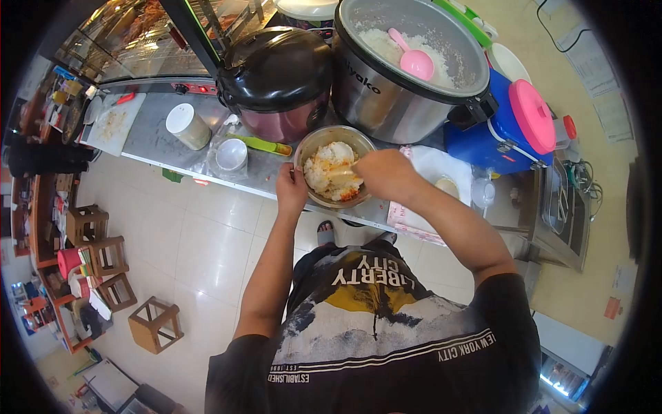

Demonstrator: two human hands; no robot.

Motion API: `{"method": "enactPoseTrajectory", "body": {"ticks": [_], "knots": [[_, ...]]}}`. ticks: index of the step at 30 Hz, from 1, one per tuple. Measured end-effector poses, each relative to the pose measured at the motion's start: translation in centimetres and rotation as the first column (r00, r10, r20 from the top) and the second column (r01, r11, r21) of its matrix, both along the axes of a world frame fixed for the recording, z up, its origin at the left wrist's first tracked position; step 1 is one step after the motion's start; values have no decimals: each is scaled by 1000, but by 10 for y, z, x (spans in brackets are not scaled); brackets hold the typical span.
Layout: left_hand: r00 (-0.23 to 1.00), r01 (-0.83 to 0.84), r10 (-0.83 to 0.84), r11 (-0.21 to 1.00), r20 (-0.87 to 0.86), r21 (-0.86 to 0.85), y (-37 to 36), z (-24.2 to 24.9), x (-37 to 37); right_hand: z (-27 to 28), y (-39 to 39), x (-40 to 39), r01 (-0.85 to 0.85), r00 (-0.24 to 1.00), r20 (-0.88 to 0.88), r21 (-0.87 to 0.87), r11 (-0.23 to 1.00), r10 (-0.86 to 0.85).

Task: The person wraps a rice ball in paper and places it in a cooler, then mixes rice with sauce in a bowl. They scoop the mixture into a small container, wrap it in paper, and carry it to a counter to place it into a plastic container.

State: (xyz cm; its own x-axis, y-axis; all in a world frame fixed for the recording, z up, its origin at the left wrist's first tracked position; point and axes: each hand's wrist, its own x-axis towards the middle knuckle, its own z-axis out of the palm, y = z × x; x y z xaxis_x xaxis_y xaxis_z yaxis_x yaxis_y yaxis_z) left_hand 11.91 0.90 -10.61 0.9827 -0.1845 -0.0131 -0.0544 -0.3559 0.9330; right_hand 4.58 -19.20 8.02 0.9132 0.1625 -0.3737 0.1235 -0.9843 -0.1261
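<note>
A metal bowl [301, 154] stands near the front edge of the counter, with white rice [338, 153] inside that is stained orange in places. My left hand [292, 185] is closed on the bowl's left rim. Over the right side of the bowl, my right hand [385, 174] is closed around a pale utensil [342, 174] whose end dips into the rice. Its exact kind is partly hidden by the hand and blurred. Behind the bowl, a large rice cooker [386, 114] stands uncovered, with a pink scoop [416, 63] lying on its rice.
A lidded dark cooker [279, 76] stands behind left. Left of the bowl are a green-handled tool [258, 144], a small white cup [232, 154] and a white-lidded jar [187, 126]. A blue cooler [493, 134] with a pink lid is at right, beside a white cloth [431, 165].
</note>
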Motion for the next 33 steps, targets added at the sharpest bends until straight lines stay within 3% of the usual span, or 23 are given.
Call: {"method": "enactPoseTrajectory", "body": {"ticks": [1,4,10,12,14,16,19,20,23,26,29,33], "knots": [[1000,-6,6,1000,9,-7,-1,-2,0,4,-3,3,15,999,47,10,1000,-16],[1000,8,-8,1000,7,-14,-1,-5,-5,-76,1,13,-5,997,82,-23,1000,7],[1000,4,-5,999,-16,-40,-1,7,-1,-23,0,31,65,996,58,-26,998,-63],[999,27,-28,999,-28,-23,-1,9,2,-71,-1,24,-27,999,-25,-40,999,26],[999,28,-27,1000,33,-15,1,-4,9,-68,-5,31,-79,994,-83,-50,996,74],[999,32,-32,999,23,5,6,-6,8,-17,-20,47,-73,989,-133,-53,996,66],[996,72,-71,997,-50,11,7,9,10,-18,-41,71,166,973,-144,-95,981,-179],[994,82,-83,997,-66,-9,6,10,11,-40,-40,73,174,976,-111,-132,976,-189],[983,138,-137,990,-123,0,6,8,15,-123,-33,75,-48,997,77,227,973,31],[981,163,-164,986,-100,-19,12,-4,22,-78,-14,54,-253,966,102,206,945,237],[986,150,-152,988,-61,-34,13,-14,22,-41,-8,13,-336,940,43,-53,940,338],[997,71,-71,997,-21,-3,11,-2,14,-66,-6,-39,-178,978,96,-100,979,187]]}}
